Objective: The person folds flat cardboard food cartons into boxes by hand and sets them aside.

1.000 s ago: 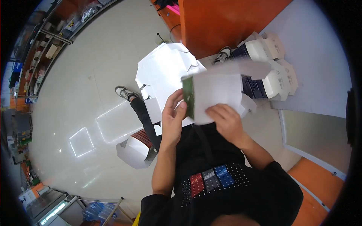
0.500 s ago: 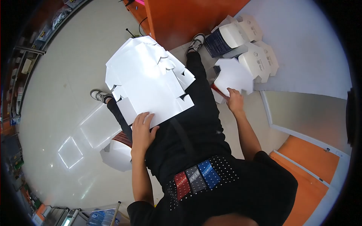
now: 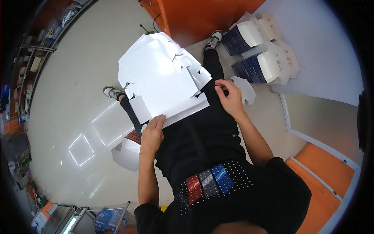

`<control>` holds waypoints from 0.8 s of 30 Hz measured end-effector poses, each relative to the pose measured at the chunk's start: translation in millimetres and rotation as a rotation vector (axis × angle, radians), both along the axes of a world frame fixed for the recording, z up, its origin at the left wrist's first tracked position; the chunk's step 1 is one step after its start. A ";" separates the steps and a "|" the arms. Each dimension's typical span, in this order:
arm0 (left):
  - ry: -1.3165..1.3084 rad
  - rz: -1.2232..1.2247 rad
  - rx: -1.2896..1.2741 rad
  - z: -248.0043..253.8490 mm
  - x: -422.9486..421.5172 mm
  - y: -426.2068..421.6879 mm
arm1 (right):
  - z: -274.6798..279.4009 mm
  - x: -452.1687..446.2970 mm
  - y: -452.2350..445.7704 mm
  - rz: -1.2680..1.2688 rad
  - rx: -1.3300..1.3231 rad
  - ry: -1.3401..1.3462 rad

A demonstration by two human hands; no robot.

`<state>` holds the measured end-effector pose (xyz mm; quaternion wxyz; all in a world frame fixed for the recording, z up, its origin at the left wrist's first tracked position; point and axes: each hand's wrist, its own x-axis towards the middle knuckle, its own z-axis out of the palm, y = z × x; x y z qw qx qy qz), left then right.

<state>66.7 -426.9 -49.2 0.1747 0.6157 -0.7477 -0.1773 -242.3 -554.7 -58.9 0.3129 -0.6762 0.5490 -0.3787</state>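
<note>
A stack of white cut cardboard sheets (image 3: 156,74) with flaps and notches lies across my lap. My left hand (image 3: 152,134) is at the stack's near edge, its fingers closed on the top sheet, whose near flap is slightly raised. My right hand (image 3: 229,96) hovers over my right thigh, just right of the stack, fingers curled and holding nothing I can see. Beyond it, a white folded piece (image 3: 244,90) lies low beside my leg, partly hidden by that hand.
Dark blue stacks (image 3: 249,70) with white flapped ends stand by the wall at right. Another white piece with reddish-brown layers (image 3: 130,152) is on the floor at left. An orange panel (image 3: 206,19) rises ahead; shelves (image 3: 33,70) line the far left.
The right hand put a flapped white piece down at the right, let it go and came back toward the lap. The near flap of the top sheet has lifted under my left hand.
</note>
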 end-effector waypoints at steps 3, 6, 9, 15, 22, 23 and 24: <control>-0.079 0.089 -0.151 11.5 2.4 -4.6 | 5.4 31.9 -0.6 0.043 0.082 -0.101; -0.044 0.180 -0.170 17.9 1.9 -9.7 | 13.5 48.5 -2.6 0.023 0.256 -0.198; -0.089 0.162 -0.187 16.0 6.9 -16.0 | 12.9 55.8 -8.0 0.049 0.525 -0.411; -0.237 0.131 -0.464 38.9 -3.2 -8.5 | 35.3 64.2 -37.4 0.119 0.786 -0.324; -0.302 0.161 -0.619 53.5 2.0 -7.5 | -1.6 90.4 -37.6 0.048 0.744 -0.273; -0.303 0.160 -0.617 53.1 3.7 -7.0 | 2.0 93.3 -35.4 0.022 0.716 -0.326; -0.290 0.185 -0.643 51.1 4.6 -4.6 | 5.7 93.2 -36.9 0.098 0.758 -0.334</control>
